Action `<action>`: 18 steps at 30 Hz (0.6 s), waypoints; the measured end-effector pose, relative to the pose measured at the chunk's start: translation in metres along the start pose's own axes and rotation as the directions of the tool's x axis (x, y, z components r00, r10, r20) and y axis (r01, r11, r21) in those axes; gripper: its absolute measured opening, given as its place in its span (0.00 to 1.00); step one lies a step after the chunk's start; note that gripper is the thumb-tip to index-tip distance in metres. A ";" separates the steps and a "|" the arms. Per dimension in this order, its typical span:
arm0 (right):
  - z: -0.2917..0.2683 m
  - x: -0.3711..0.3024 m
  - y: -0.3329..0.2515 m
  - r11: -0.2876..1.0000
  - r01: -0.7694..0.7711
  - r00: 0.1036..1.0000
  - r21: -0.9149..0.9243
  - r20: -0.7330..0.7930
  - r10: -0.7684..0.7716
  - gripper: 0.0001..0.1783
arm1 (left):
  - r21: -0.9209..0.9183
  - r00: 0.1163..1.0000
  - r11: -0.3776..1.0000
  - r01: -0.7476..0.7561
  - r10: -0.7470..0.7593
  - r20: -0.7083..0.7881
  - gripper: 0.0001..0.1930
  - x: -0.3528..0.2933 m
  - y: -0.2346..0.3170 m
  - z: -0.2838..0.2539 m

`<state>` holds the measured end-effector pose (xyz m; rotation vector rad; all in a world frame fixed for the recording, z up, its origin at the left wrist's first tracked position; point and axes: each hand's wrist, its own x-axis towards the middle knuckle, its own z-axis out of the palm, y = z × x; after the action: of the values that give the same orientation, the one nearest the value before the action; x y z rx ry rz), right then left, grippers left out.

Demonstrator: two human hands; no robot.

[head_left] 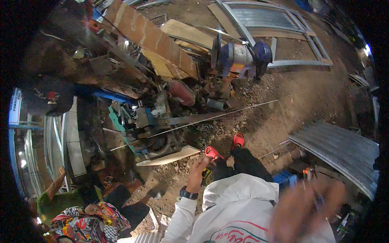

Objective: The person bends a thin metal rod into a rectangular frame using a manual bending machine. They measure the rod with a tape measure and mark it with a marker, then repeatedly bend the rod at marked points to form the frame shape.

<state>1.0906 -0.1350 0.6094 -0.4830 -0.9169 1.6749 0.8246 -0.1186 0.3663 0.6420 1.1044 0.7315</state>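
From here I see a brightly patterned garment (91, 220) far left. My left hand (196, 177) is raised, its hold impossible to tell, a yellow-and-black object (208, 177) just beside it. Well apart, my right hand (306, 209) blurs, grip also unclear; a grey corrugated sheet (338, 152) slants farther right.

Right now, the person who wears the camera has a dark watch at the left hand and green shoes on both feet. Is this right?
Not completely: the shoes are red, not green, as the head view shows. The dark watch is indeed at the left hand.
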 end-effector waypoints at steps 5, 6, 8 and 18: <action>-0.032 0.055 0.079 0.315 0.112 0.977 -0.942 0.047 -0.207 0.20 | 0.002 0.972 0.992 -0.127 0.124 0.200 0.20 -0.029 0.076 0.047; -0.034 0.050 0.085 0.319 0.135 0.975 -0.938 0.068 -0.213 0.20 | -0.007 0.966 0.984 -0.179 0.177 0.190 0.18 -0.027 0.073 0.053; -0.038 0.043 0.087 0.301 0.178 0.966 -0.937 0.108 -0.234 0.21 | 0.014 0.981 0.993 -0.116 0.113 0.160 0.15 -0.029 0.085 0.067; -0.046 0.019 0.057 0.891 -0.222 0.912 -0.397 -0.407 0.047 0.45 | 0.021 0.956 0.968 -0.248 0.242 0.164 0.11 -0.027 0.103 0.082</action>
<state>1.0818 -0.1072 0.5394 -1.1686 -0.9734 1.4147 0.8740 -0.0857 0.4873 0.8694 0.9026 0.8551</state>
